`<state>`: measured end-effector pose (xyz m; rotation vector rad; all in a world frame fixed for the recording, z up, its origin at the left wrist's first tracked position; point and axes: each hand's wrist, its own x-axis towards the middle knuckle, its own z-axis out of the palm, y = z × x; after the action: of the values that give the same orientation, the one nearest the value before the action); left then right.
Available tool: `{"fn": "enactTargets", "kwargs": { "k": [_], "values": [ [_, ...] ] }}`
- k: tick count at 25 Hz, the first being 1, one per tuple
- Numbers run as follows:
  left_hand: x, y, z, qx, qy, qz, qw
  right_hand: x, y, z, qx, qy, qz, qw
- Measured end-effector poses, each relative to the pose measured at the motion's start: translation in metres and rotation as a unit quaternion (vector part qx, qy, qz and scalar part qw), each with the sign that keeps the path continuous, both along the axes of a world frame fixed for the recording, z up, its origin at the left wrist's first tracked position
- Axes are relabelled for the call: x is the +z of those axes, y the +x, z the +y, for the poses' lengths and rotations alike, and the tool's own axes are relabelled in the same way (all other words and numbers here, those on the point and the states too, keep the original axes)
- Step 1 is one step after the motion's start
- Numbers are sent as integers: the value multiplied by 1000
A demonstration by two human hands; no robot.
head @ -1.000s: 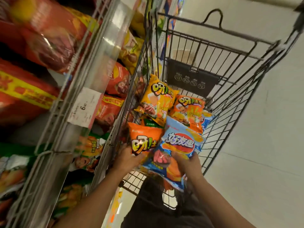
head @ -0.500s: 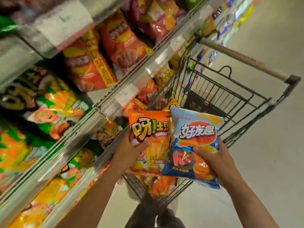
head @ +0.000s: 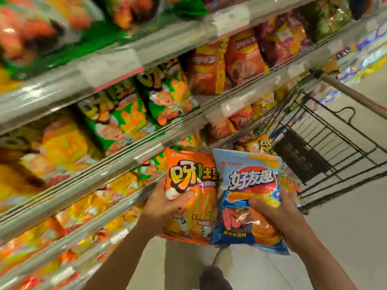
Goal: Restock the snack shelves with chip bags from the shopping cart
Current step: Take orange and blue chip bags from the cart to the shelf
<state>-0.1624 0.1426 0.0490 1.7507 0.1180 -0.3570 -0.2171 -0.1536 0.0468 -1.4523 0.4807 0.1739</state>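
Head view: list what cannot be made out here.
- Price tags on the shelf rails: motion blur, unreadable.
- Bags on the left shelves: smeared, no print legible.
- Cart: its floor is hidden behind the orange bag held in the left hand and the blue bag held in the right hand; only one yellow bag peeks out.

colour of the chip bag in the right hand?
Blue chip bag, with a red oval logo; right hand grips it. Clearest in the head view.
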Motion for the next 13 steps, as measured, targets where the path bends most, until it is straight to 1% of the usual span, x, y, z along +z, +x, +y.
{"fn": "enactTargets", "kwargs": {
  "k": [6, 10, 13],
  "values": [
    [17, -105, 141, 92, 2, -57, 994, 21, -51, 135, 123, 26, -65, 990],
    [31, -188, 247, 162, 15, -92, 982, 36, -89, 247, 163, 3, -92, 982],
    [46, -243, 315, 231, 35, -117, 965, 56, -108, 324, 221, -13, -136, 966]
  ]
}}
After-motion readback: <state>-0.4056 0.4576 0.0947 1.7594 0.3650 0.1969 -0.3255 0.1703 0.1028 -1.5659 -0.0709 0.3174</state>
